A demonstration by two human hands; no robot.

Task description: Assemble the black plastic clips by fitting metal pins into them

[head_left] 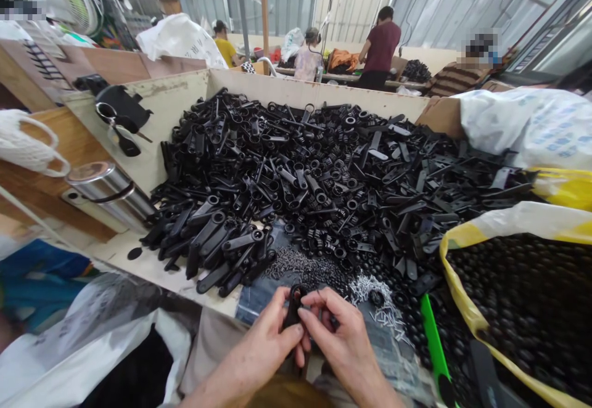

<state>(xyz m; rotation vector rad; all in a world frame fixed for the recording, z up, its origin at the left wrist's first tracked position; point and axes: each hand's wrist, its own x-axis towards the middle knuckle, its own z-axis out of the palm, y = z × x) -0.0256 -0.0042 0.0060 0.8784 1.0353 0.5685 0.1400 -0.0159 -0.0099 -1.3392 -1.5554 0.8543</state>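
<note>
Black part [291, 314] sits in left hand [271, 338]; white sack [173, 38] bears illegible lettering [201, 54].

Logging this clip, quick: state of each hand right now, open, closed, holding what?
Left hand: closed, holding a black part.
Right hand: curled at that part; whether it grips anything cannot be told.

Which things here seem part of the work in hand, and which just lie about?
Probably the job:
black part in the left hand, right hand at it
heaped black parts
silver pins
small dark pieces

Probably just lying about:
steel flask
black fob
</note>
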